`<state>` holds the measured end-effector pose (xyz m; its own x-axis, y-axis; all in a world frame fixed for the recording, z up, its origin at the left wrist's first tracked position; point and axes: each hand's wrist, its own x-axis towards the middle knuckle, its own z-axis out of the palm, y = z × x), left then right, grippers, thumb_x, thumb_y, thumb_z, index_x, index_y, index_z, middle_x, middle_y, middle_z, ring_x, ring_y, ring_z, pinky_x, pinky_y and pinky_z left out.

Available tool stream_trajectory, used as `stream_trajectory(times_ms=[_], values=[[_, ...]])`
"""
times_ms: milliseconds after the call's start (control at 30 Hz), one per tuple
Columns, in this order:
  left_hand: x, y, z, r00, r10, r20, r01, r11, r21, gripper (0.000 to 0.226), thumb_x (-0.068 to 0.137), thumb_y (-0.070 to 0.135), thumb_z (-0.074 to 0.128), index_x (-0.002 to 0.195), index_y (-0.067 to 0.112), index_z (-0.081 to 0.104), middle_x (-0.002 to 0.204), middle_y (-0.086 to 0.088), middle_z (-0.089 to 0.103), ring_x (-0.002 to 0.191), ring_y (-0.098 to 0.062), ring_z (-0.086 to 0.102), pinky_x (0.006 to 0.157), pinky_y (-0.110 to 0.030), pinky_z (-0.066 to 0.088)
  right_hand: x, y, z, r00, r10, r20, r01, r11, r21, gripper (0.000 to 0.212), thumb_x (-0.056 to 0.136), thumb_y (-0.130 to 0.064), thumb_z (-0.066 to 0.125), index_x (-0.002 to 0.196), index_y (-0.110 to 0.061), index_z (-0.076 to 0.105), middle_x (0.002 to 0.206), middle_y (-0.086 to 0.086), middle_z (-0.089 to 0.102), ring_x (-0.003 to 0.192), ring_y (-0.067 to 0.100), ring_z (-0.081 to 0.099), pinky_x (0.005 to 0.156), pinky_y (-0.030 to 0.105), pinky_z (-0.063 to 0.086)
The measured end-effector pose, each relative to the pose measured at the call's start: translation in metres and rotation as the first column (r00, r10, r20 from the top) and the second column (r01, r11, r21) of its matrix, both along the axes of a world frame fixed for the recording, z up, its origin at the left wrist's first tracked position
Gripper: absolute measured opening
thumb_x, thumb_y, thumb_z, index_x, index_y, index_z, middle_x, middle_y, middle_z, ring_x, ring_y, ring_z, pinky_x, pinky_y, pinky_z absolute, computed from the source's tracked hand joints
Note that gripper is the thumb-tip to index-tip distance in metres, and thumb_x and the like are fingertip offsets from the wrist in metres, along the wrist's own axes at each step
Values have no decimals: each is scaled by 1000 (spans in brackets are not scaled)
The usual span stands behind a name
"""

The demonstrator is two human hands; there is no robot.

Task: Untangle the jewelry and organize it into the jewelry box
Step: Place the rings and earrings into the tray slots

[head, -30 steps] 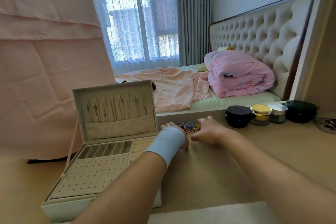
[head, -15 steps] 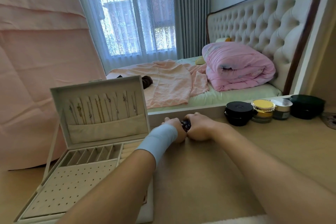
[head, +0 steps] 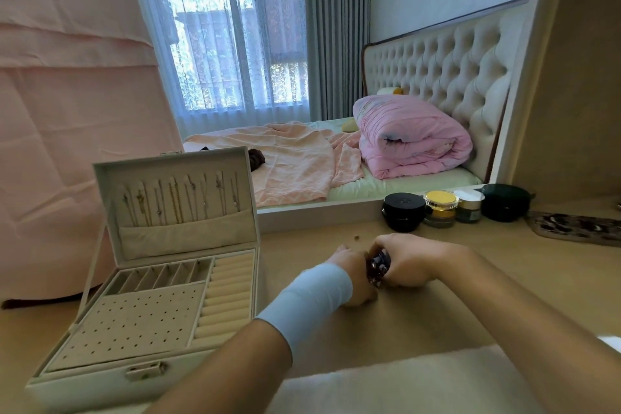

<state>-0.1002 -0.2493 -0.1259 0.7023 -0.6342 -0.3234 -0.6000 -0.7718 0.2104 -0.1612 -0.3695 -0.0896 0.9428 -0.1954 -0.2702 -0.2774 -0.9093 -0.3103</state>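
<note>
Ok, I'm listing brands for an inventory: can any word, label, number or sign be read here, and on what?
No text here can be read.
black jar: a faint mark on the lid, too blurred to read.
yellow-lidded jar: no legible label.
jewelry box: no writing visible.
tangled jewelry: no writing visible.

Your right, back of tabletop (head: 470,306) — containers close together in row: black jar (head: 403,213), yellow-lidded jar (head: 440,208), white-lidded jar (head: 468,207), dark green pot (head: 505,202). Patterned mat (head: 578,229) just right of them. Beyond, rolled pink duvet (head: 413,138) against tufted headboard (head: 447,57), peach blanket (head: 289,161) spread beside it — sheer-curtained window (head: 235,37) behind.
</note>
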Motion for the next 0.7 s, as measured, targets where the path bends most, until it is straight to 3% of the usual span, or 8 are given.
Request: stream_trajectory(times_ms=[133,267,400,500,600,700], values=[[-37,20,27,998,47,36,-40,982,-182,63,87,34,63,143,25,39,135,-6,43,121,-31,51,105,-42,44,-21,-2,6,1000,16,-8,-16,1000,-14,63,92,-12,65,149,-26,42,140,1,50,119,17,53,91,25,47],[-40,47,39,988,88,127,-52,963,-266,66,92,32,62,149,29,31,147,-4,37,131,-26,44,108,-40,42,-28,4,14,995,15,97,-12,1000,-28,60,96,-11,58,150,-30,40,152,3,35,131,22,48,103,33,48],[-41,86,50,940,118,320,-32,965,-261,61,91,44,58,146,33,36,147,-1,38,135,-24,33,111,-40,35,-20,26,19,982,35,184,-32,999,-21,54,95,-12,55,145,-31,48,149,1,38,131,21,47,106,33,44],[-39,115,54,896,141,420,-68,980,-185,71,88,53,56,149,29,30,154,-1,27,141,-26,24,115,-41,28,-15,54,19,970,99,224,-103,995,9,48,94,-19,56,140,-33,53,144,-3,45,127,17,49,107,33,43],[-38,144,52,917,201,345,-181,980,-87,98,79,64,58,155,23,11,162,-3,10,148,-27,9,119,-44,19,-11,88,14,949,144,281,-173,981,84,48,94,-23,59,141,-33,52,140,-6,53,122,13,52,104,30,44],[-40,174,54,968,143,207,-133,989,-59,118,68,69,69,155,27,1,163,1,2,149,-25,5,120,-43,15,-4,126,9,919,202,339,-264,953,148,52,97,-29,57,147,-37,45,150,-9,44,134,14,45,106,30,39]])
